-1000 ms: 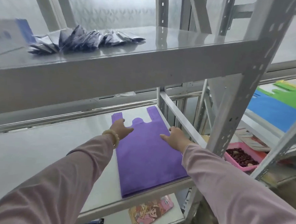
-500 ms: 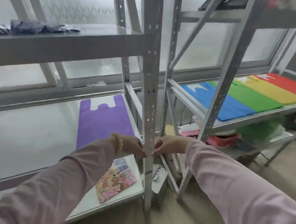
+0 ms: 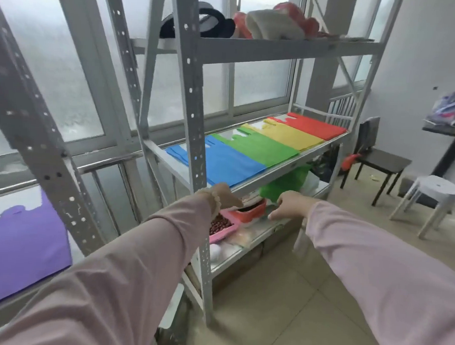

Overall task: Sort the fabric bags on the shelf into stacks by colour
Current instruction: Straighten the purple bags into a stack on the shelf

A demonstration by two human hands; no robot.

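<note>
Fingers (image 3: 275,214) hang loose on left hand (image 3: 221,195) and right hand (image 3: 292,205), empty; blue bags (image 3: 229,164) look floppy-light, I'd pinch the front edge.

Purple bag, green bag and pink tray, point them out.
purple bag (image 3: 19,243): head view, mid body.
green bag (image 3: 259,147): head view, mid body.
pink tray (image 3: 224,233): head view, front rim.
</note>
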